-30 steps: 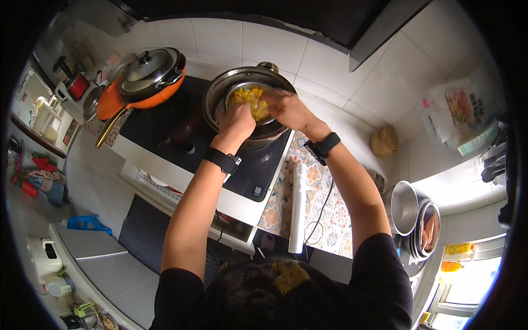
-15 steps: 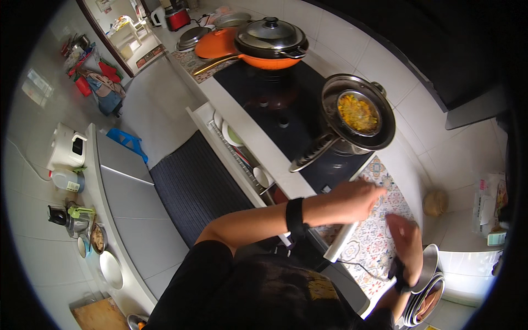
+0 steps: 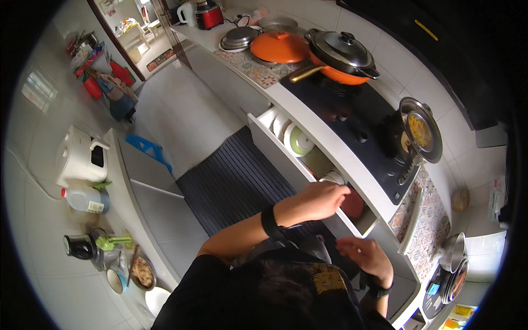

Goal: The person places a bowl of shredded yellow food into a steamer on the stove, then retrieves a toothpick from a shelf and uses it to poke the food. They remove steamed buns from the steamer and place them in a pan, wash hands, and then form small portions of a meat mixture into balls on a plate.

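Observation:
My left hand (image 3: 322,204) is closed, its fingers curled in over the right part of an open drawer (image 3: 286,157); anything inside the fingers is hidden. Beside the drawer's near corner is my right hand (image 3: 368,256), with its fingers loosely apart and nothing visible in it. Inside the drawer stand white plates, a green-and-white plate (image 3: 300,142) and white bowls (image 3: 334,176). A reddish flat item (image 3: 352,203) lies at its right end, next to my left hand. Both wrists wear black bands.
Above the drawer, a black cooktop (image 3: 352,132) carries an orange pan with a glass lid (image 3: 344,49) and a steel pan holding yellow food (image 3: 419,130). Patterned counter covering (image 3: 432,220) lies to the right, with a long white bar (image 3: 411,223). Left is another counter with a white appliance (image 3: 82,157).
The view has turned, so the stove sits farther right. Both hands have moved from over the patterned counter to the open drawer. My right hand's fingers show more clearly.

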`<state>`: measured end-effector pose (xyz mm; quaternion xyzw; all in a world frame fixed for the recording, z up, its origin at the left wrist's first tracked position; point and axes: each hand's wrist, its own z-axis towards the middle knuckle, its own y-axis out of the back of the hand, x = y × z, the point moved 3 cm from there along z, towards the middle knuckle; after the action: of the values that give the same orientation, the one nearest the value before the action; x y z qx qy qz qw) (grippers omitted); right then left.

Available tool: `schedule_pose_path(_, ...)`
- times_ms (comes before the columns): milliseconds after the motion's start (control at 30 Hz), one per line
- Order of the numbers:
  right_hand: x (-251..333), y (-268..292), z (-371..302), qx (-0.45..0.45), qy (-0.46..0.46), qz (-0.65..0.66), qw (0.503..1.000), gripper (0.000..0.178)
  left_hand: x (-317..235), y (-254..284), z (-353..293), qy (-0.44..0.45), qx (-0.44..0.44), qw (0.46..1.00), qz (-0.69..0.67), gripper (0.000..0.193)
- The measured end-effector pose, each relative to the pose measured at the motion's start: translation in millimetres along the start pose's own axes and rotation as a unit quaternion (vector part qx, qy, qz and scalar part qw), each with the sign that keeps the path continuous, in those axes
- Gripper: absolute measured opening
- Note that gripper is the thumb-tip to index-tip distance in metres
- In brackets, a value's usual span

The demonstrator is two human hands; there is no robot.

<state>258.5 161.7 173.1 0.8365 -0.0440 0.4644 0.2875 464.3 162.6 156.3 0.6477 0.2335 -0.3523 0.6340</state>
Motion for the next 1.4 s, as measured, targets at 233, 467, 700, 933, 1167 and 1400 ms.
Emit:
schedule_pose_path(233,80,-59,144,-0.059,0.105,0.011,0.993,0.022,107,100,-58,0.062,-0.102,0.993,-0.015,0.024)
schedule_pose_path(467,125,-92,316,-0.052,0.168,0.002,0.984,0.020,236,193,-62,0.134,-0.138,0.979,-0.059,0.025)
schedule_pose_path(700,172,-91,501,-0.157,0.230,0.056,0.959,0.022,359,306,-2,0.170,-0.146,0.974,-0.023,0.028)
schedule_pose_path(933,167,-67,598,-0.271,0.140,-0.045,0.951,0.034,464,362,58,0.138,-0.135,0.981,0.001,0.030)
schedule_pose_path(1167,130,-56,657,-0.454,-0.031,-0.182,0.871,0.047,564,397,130,0.014,-0.060,0.984,0.166,0.036)
schedule_pose_path(1400,114,-60,691,-0.443,-0.214,-0.257,0.832,0.051,621,412,172,0.038,0.044,0.977,0.206,0.038)
